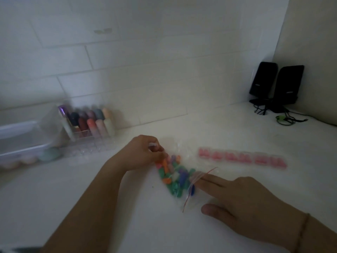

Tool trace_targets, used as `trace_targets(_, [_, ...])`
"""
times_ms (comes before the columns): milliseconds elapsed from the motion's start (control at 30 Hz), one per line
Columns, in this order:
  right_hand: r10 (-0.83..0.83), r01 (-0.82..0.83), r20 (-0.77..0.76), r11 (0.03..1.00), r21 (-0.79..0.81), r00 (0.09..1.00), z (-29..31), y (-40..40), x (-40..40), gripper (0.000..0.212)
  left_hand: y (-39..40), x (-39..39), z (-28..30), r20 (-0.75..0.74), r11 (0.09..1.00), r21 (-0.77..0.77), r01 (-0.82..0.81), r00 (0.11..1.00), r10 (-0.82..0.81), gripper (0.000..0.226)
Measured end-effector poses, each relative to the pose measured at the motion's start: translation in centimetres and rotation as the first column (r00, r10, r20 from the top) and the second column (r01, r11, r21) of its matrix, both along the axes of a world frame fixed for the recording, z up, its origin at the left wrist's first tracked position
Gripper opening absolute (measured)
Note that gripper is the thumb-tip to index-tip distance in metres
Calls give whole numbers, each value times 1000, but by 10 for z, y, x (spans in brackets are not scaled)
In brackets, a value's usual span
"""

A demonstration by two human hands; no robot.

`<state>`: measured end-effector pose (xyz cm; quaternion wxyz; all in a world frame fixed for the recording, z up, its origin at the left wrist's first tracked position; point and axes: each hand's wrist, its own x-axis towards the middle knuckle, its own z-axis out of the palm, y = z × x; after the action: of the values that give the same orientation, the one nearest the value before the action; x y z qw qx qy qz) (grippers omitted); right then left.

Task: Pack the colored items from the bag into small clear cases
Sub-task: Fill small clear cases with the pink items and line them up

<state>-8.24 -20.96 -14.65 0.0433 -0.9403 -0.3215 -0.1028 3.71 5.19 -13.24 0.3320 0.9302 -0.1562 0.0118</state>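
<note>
Hands on the white counter (91,189), both at the bag, and the picture is blurred, so fine detail is soft. Your left hand (144,154) comes in from the lower left, wrist bent, fingers curled down and pinching the far corner of the clear zip bag (175,178); something small and pale sits at those fingertips, but you can't make out what. Your right hand (235,196) lies low and flat from the lower right, index and middle fingers straight and pressing on the bag's mouth end, thumb stretched out beneath and resting by the bag's near edge, nothing gripped. A thin bracelet (303,232) rings that wrist. The bag lies flat between your hands, its long axis running from the left hand down toward you, red-lined opening on the right-hand side. Colored items (173,176) in green, orange, purple and blue bunch inside it. Just beyond the right fingers, a row of small clear cases (240,157) with pink contents runs left to right. Farther left stands a clear organizer (91,125); two black speakers (277,84) fill the right corner.
</note>
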Motion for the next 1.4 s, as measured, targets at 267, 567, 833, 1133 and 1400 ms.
trace_targets(267, [20,-20,-9,999,-31,1000,-14,5,4,66,-16,-4,-8,-46,978,-170,120,991,-129,27])
trace_targets(567, [-1,3,59,999,-32,998,-15,11,4,61,-32,-13,-9,-201,744,-651,149,911,-359,21])
trace_targets(833, [-19,17,63,999,30,998,-11,8,4,50,-37,-14,-12,-282,572,-811,127,771,-571,22])
trace_targets(1133, [-31,14,90,984,177,995,-7,5,6,47,-36,-14,-12,-303,599,-792,117,777,-552,20])
trace_targets(1400, [-11,27,-56,955,294,998,25,-18,-3,19,-25,-7,-1,-191,613,-787,-69,972,-135,14])
